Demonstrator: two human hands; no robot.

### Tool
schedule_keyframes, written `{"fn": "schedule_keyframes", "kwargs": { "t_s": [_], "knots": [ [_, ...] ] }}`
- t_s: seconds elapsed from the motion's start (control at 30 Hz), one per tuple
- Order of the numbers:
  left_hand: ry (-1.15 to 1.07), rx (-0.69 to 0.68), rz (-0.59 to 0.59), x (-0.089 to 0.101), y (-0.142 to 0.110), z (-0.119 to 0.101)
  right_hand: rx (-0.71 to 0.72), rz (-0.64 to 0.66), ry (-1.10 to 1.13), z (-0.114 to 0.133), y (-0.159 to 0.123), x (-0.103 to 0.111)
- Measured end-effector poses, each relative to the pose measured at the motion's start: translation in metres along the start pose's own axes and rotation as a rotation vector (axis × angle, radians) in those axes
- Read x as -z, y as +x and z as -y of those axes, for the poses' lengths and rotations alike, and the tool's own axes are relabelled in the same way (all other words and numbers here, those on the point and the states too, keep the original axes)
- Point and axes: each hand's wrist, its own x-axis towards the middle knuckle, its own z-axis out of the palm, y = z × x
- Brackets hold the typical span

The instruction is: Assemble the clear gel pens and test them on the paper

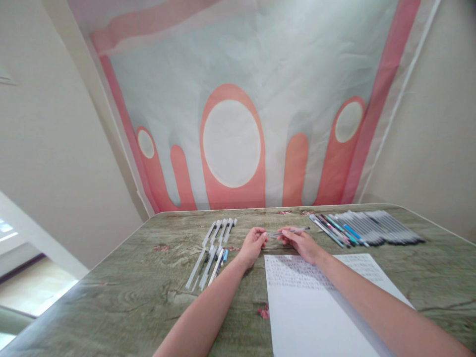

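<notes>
My R hand has its thumb and fingers shut on the grey pen, about mid-way along. The pen lies almost flat across my grip, w/ its dark end sticking out past my fingers on the R side and the rest going L, btwn my hands. My L hand is curled shut by the pen's L end; can't tell if its fingertips pinch that end. The pen is up past the top edge of the white paper, which has small writing near its top. My R arm goes over the paper. Lots of pens lie in a row to the R, and some pale sticks lie to the L on the wood-look table.
</notes>
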Motion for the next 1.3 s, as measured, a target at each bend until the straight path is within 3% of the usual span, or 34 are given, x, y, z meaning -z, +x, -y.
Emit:
{"fn": "schedule_keyframes", "kwargs": {
  "t_s": [0.57,1.07,1.17,1.3],
  "knots": [
    [-0.016,0.002,-0.011,0.002,0.001,0.002,0.045,0.03,-0.147,-0.006,0.001,0.004],
    [0.052,-0.044,0.074,0.004,0.002,0.005,0.071,0.084,-0.208,0.001,-0.003,-0.002],
    [0.155,-0.131,-0.016,0.006,0.006,0.002,0.103,0.0,-0.156,0.003,0.001,0.003],
    [0.505,-0.346,-0.301,0.022,0.013,0.002,0.151,-0.164,-0.091,0.006,0.007,0.017]
  ]
}}
